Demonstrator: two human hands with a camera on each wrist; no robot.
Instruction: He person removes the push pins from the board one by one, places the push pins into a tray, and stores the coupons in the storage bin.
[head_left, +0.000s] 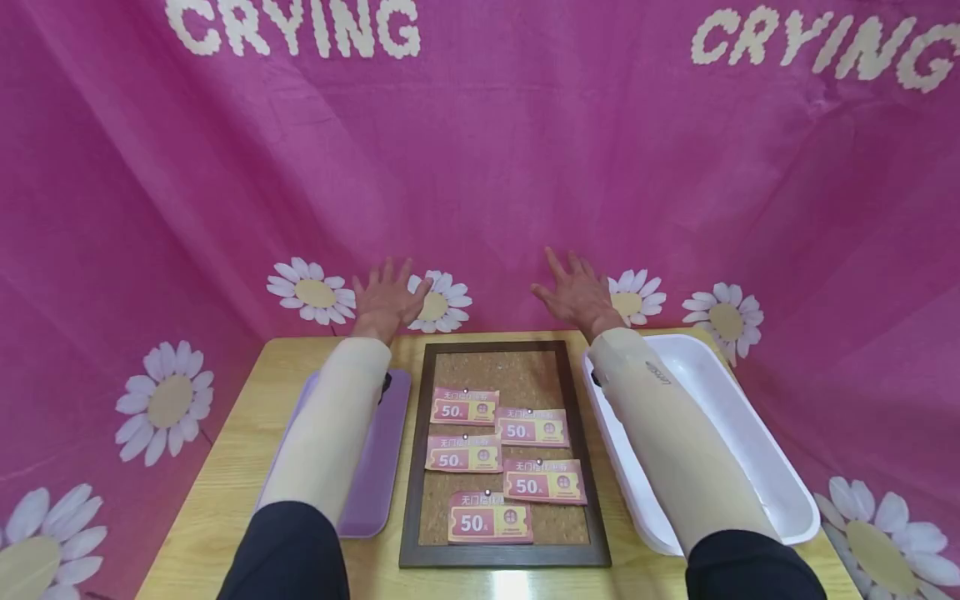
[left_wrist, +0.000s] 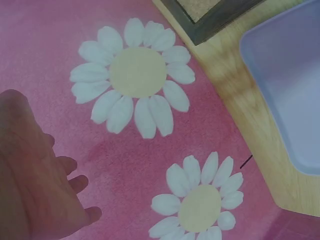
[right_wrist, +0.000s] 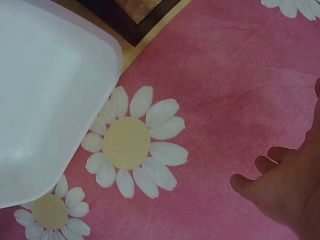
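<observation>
Both left hand [head_left: 386, 304] and right hand [head_left: 576, 296] are observed with fingers [head_left: 556, 265] extended, spread and released, beyond the framed corkboard [head_left: 491, 368] on the desk [head_left: 258, 404].

Corkboard [head_left: 495, 367]: speckled brown; frame [head_left: 506, 556] dark brown. Coupons [head_left: 465, 408] on the corkboard: pink with yellow panels, white "50" print. Tray [head_left: 384, 467] left of the corkboard: plain purple. Tub [head_left: 757, 458] to its right: plain white. Desk [head_left: 243, 433] beneath the corkboard: yellowish wood grain. Cloth [head_left: 480, 167] behind the corkboard: magenta, printed with white-petalled, yellow-centred daisies [head_left: 170, 402] and cream "CRYING" lettering.
</observation>
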